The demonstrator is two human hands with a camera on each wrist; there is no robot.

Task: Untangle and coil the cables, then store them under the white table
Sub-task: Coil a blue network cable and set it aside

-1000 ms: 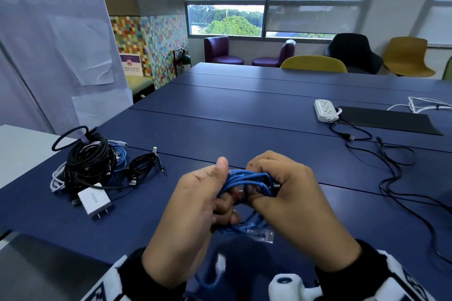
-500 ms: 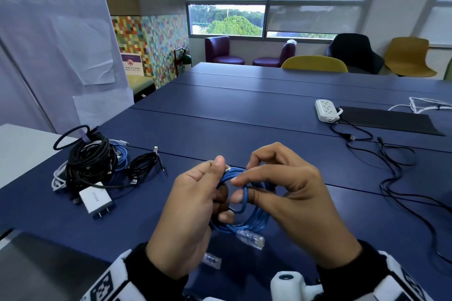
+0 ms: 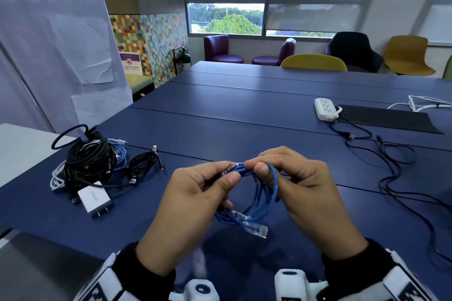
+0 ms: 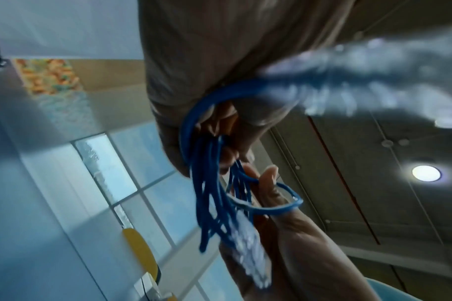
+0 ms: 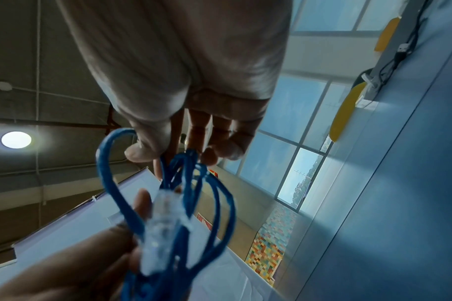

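A blue network cable point(image 3: 263, 193) is wound in a small coil and held above the dark blue table point(image 3: 244, 115). My left hand point(image 3: 195, 193) grips the coil's left side, thumb on top. My right hand point(image 3: 293, 178) pinches the top of the coil, with one loop around a finger. A clear plug point(image 3: 256, 228) hangs from the coil's bottom. The wrist views show the blue strands point(image 4: 214, 193) and the plug point(image 5: 162, 213) close up between the fingers. A pile of black, white and blue cables point(image 3: 90, 161) with a white charger point(image 3: 94, 199) lies at the left, beside the white table point(image 3: 22, 149).
A white power strip point(image 3: 326, 108) and a black mat point(image 3: 389, 118) lie at the far right, with loose black cables point(image 3: 391, 166) trailing toward the near edge and white cables point(image 3: 425, 102) behind. Chairs stand beyond the table. A dark laptop-like surface point(image 3: 36, 266) is at lower left.
The hands have drawn slightly apart and the tight bundle has opened into a wider loop. The right hand's fingers shifted to pinch the coil's top; the plug swung to the right below.
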